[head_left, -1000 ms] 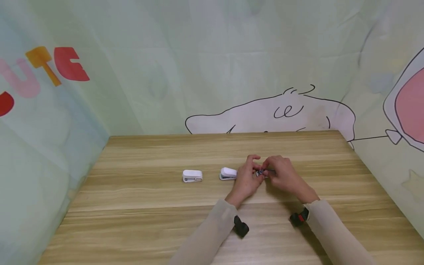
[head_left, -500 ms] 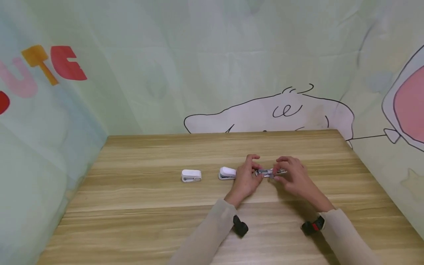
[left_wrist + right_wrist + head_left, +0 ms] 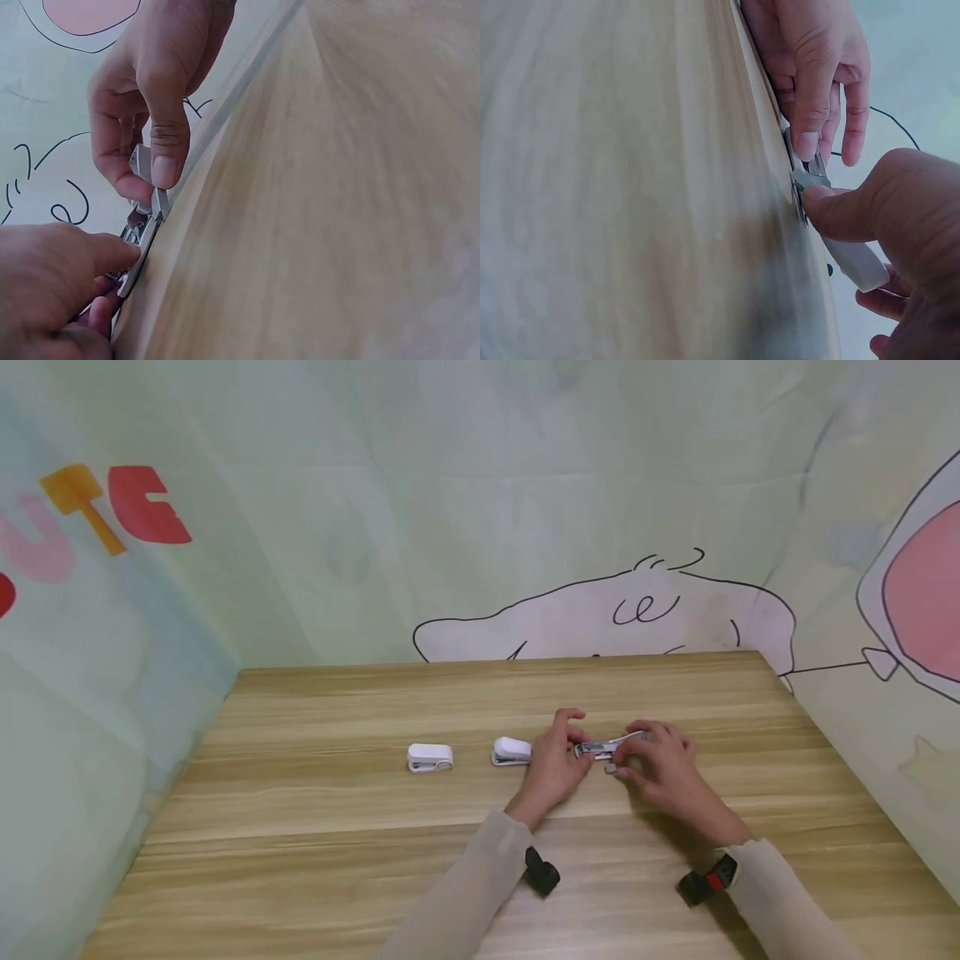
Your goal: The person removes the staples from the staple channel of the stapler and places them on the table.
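A white stapler lies opened out on the table, its metal tray showing and its white lid swung back to the right. My left hand grips the front end of its base between thumb and fingers. Over the hinge end is my right hand, whose thumb and a finger pinch a small grey piece that looks like a short strip of staples. In the right wrist view this strip sits close to the stapler's tray; whether they touch I cannot tell. The right fingers partly cover the lid.
Two more white stapler-like items stand to the left: one closed stapler farther off, another stapler right beside my left hand and partly hidden by it. The wooden table ends at a printed cloth backdrop.
My right hand has moved to the right, uncovering the stapler's tray, and the grey strip now shows lower, nearer me, at the right thumb. My left hand keeps its grip in place.
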Action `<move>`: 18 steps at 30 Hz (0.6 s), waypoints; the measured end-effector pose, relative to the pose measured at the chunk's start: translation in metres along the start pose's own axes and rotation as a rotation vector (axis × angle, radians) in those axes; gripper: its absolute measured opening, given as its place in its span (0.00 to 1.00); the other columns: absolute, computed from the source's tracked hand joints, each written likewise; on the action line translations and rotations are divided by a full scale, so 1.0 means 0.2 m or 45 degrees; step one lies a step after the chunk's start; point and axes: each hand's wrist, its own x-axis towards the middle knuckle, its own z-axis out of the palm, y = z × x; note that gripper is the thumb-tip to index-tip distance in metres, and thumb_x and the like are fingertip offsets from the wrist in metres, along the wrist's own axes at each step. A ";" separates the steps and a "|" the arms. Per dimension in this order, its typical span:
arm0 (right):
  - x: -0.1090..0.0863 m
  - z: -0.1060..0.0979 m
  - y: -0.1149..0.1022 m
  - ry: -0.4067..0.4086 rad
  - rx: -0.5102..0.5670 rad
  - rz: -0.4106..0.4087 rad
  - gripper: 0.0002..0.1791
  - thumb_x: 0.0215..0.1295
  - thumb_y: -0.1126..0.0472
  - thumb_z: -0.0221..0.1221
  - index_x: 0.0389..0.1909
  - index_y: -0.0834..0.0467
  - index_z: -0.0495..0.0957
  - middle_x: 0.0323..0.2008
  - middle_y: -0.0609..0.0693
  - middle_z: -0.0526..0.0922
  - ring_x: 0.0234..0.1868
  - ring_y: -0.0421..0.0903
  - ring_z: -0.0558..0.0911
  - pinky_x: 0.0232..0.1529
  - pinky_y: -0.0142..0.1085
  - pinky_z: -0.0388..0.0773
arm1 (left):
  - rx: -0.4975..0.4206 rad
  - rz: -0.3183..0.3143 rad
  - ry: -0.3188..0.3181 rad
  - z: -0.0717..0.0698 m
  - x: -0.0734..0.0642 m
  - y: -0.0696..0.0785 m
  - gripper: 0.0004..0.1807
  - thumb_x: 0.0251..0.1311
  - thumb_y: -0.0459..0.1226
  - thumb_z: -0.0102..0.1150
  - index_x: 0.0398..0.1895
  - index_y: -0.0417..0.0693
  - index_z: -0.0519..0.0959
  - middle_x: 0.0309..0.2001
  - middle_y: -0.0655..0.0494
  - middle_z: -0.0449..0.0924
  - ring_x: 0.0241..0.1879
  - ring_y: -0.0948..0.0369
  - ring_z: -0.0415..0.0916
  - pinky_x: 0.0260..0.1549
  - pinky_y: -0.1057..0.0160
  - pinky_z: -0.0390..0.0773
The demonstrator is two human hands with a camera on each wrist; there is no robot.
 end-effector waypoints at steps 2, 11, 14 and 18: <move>0.00 0.01 0.00 0.013 -0.018 -0.005 0.11 0.59 0.65 0.76 0.33 0.48 0.84 0.62 0.65 0.80 0.66 0.71 0.70 0.56 0.67 0.58 | -0.003 0.006 0.001 0.00 0.00 0.00 0.35 0.61 0.28 0.73 0.70 0.49 0.70 0.51 0.53 0.91 0.53 0.54 0.85 0.60 0.57 0.82; 0.00 0.01 0.00 0.027 -0.022 0.012 0.11 0.60 0.69 0.74 0.36 0.52 0.83 0.63 0.65 0.79 0.66 0.70 0.69 0.58 0.67 0.58 | 0.022 0.016 0.001 0.00 0.00 0.01 0.34 0.62 0.28 0.72 0.70 0.49 0.70 0.51 0.54 0.91 0.53 0.54 0.86 0.59 0.58 0.83; 0.01 -0.01 -0.01 0.058 -0.004 0.015 0.10 0.62 0.71 0.71 0.39 0.54 0.83 0.63 0.65 0.80 0.67 0.70 0.70 0.58 0.67 0.59 | 0.034 0.032 -0.010 -0.01 0.00 0.01 0.34 0.63 0.27 0.71 0.70 0.49 0.70 0.51 0.53 0.91 0.55 0.53 0.87 0.60 0.57 0.84; 0.01 -0.04 -0.02 0.130 0.017 -0.007 0.11 0.63 0.72 0.70 0.41 0.56 0.83 0.60 0.64 0.81 0.66 0.69 0.72 0.56 0.63 0.60 | 0.055 0.025 -0.031 -0.01 0.00 0.02 0.34 0.63 0.28 0.71 0.71 0.52 0.70 0.53 0.54 0.91 0.56 0.53 0.87 0.61 0.56 0.84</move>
